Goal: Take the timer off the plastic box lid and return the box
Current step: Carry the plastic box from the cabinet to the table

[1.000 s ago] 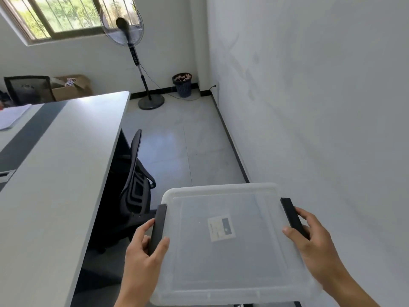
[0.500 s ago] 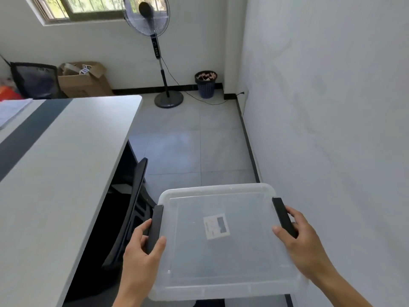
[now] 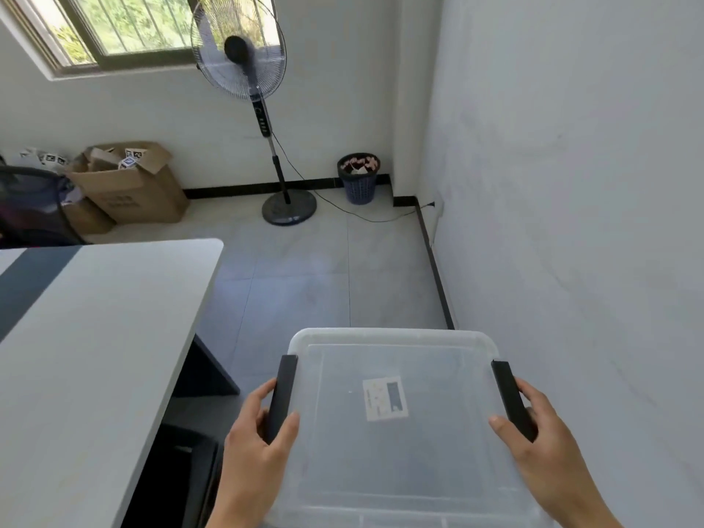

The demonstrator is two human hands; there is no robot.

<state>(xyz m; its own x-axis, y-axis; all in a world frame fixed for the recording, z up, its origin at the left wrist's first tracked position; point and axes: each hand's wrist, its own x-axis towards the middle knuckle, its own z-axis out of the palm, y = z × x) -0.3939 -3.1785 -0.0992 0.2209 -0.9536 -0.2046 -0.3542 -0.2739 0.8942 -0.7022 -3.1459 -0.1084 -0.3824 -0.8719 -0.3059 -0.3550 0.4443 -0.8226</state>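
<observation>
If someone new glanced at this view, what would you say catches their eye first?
Probably the clear plastic box low in the middle, carried with the left hand and right hand each gripping a black side latch; no timer sits on its lid. Beyond it, a standing fan rises by the window at the far wall, with a white table along the left.

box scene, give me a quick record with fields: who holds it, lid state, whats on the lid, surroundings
box: clear plastic box, carried above the floor beside the desk
left hand: grips the left black latch
right hand: grips the right black latch
lid: on
on lid: only a paper label; no timer in view
ahead: fan, bin, cardboard box
</observation>
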